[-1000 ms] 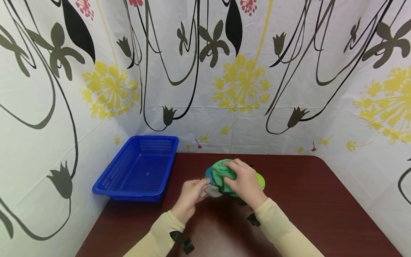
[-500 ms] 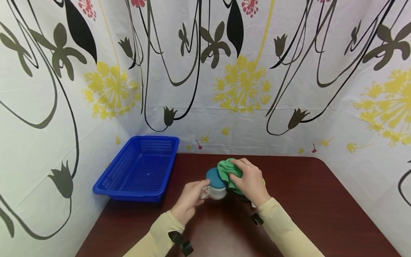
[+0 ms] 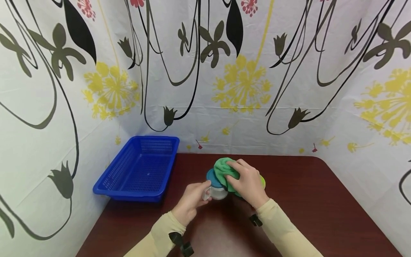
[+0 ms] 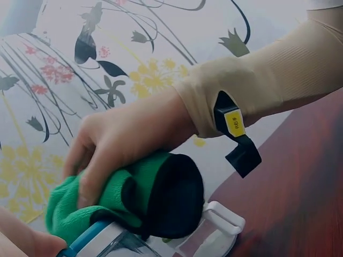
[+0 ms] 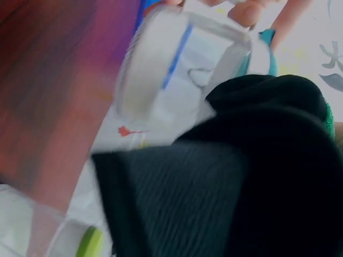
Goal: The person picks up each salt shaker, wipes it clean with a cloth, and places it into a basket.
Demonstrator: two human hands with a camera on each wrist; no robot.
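My left hand [image 3: 188, 200] pinches the handle of a clear plastic container [image 3: 219, 193] with a blue lid [image 3: 212, 179], held above the table. Bunched in my right hand [image 3: 248, 185] is a green cloth [image 3: 224, 170], which lies over the right part of the lid. In the left wrist view the green cloth [image 4: 139, 184] shows a black underside, gripped by the right hand's fingers. The right wrist view has the clear container [image 5: 166, 69] at the top, with left-hand fingers [image 5: 246, 12] at its handle and the cloth's dark side [image 5: 214, 176] filling the lower part.
Behind my right hand, a lime-green lid [image 3: 263, 182] peeks out; the right wrist view shows it [image 5: 90, 243] on a second clear container. A blue perforated basket [image 3: 146, 171] stands at the left. The dark red table [image 3: 308, 200] meets a floral curtain [image 3: 237, 135] behind.
My right hand with the cloth shifts right, uncovering more of the blue lid, then comes back left over it. My left hand keeps hold of the handle, moving very little.
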